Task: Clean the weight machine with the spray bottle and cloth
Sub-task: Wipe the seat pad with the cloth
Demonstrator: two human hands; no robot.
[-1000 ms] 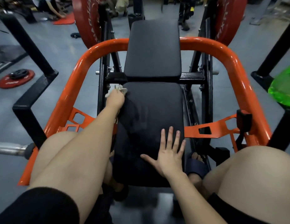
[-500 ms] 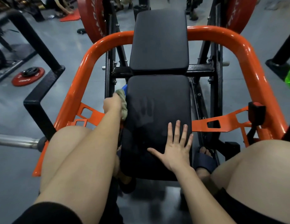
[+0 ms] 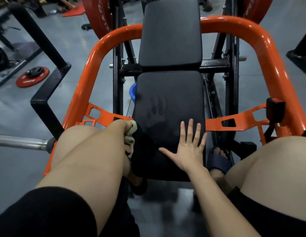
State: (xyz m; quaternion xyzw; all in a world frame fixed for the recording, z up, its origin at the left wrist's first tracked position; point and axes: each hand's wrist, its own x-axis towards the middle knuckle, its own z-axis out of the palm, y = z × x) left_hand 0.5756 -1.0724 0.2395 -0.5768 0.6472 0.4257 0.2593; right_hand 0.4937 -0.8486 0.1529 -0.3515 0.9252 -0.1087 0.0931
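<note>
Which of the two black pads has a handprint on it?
The nearer pad, where the right hand rests; the farther pad shows no print.

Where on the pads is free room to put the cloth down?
The far half of the lower pad, between the right hand and the upper pad, is bare; the upper pad too. Crowded: the near left edge, where the left hand grips the cloth, and the near right, under the right hand.
</note>
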